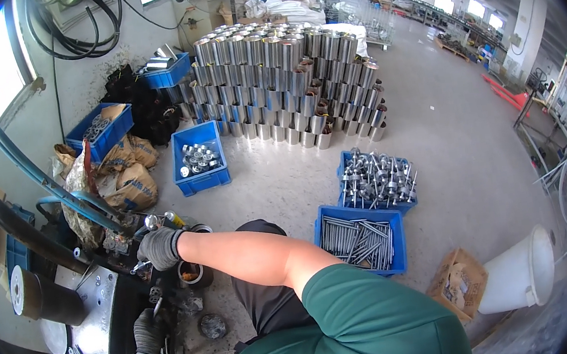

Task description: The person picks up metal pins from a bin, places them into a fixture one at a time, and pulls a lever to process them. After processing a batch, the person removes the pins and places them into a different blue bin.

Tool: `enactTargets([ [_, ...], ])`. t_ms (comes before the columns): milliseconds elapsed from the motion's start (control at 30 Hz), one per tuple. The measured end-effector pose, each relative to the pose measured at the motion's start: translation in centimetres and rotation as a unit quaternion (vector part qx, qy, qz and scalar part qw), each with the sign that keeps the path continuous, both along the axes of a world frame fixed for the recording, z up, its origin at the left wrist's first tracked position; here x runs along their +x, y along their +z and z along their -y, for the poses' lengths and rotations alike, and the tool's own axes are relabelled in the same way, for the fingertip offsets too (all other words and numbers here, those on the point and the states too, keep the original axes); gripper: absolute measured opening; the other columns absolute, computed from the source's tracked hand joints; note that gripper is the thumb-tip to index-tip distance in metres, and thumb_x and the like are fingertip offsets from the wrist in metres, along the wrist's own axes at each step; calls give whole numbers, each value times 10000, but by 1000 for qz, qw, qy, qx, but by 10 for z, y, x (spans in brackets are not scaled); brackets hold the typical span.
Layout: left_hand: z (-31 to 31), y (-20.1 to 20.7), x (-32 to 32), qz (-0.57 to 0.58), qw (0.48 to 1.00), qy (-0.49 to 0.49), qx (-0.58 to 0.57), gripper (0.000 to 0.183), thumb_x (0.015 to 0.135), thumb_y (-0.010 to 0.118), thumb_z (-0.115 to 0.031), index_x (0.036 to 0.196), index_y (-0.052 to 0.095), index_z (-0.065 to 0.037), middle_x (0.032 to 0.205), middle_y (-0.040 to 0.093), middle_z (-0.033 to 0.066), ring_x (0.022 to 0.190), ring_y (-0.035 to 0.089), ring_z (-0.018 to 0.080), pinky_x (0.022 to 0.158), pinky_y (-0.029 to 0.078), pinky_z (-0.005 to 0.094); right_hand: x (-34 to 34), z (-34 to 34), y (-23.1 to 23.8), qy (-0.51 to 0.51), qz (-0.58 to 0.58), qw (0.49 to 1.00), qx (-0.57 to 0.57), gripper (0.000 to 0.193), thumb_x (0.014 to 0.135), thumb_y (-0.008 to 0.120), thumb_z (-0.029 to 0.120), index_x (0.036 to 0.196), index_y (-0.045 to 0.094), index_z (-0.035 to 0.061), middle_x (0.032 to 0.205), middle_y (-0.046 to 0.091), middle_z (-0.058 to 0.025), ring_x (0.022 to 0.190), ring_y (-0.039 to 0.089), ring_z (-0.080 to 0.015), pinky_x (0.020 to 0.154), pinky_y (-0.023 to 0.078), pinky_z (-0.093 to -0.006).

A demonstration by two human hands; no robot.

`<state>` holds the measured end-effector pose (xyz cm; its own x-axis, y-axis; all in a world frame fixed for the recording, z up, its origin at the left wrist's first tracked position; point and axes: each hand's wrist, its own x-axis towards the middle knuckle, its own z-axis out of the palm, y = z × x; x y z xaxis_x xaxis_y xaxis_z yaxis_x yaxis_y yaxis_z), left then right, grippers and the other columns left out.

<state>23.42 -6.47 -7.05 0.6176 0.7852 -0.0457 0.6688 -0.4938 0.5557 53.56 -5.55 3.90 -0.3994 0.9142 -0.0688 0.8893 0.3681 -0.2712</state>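
My left hand (149, 334), in a grey knit glove, is closed around a thin metal rod (158, 306) beside the machine's front. Above it my right hand (160, 248), gloved alike, is curled at the machine; what its fingers hold is hidden. A shiny round metal knob (152, 222) stands just beyond the right hand. Both hands are at the edge of a machine with a steel plate (107, 316) and thick dark columns. Close to the right hand is a dark pot (200, 276) with brownish stuff inside.
Blue bins hold long metal rods (357, 242), rods with fittings (376, 179) and short metal caps (199, 160). Stacked steel cylinders (280, 86) fill the back. A cardboard box (458, 283) and a white bucket (521, 269) stand at right. A round tin (212, 325) lies low, near my leg.
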Motion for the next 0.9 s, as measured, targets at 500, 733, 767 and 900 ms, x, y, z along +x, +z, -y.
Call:
enactTargets([
  [500,6,15,14,100,988,38,-110,199,882,635,-50,1062,702,5,847,706,183,763,690,266,729,538,402,0,12,33,7,-117,993,20,499,745,640,86,1241,699,105,994,733,-208,993,690,-399,891,540,-470],
  [733,9,86,14,255,951,114,-132,224,1009,570,-140,1129,671,21,824,677,38,749,596,101,688,518,287,-1,24,27,3,-284,958,46,446,842,662,142,1285,668,97,1098,713,-213,1049,696,-354,941,533,-442],
  [767,3,80,9,287,937,126,-152,230,1015,561,-142,1147,658,19,830,668,36,754,594,98,693,515,285,-2,25,23,-11,-265,963,53,475,832,675,121,1306,658,92,1120,712,-219,1069,695,-352,966,529,-431],
  [900,-2,76,-15,344,920,143,-126,243,1032,531,-151,1168,640,19,851,655,37,772,589,104,717,512,289,-21,26,23,0,-263,963,54,602,758,760,172,1343,646,92,1116,697,-220,1073,673,-389,943,536,-453],
])
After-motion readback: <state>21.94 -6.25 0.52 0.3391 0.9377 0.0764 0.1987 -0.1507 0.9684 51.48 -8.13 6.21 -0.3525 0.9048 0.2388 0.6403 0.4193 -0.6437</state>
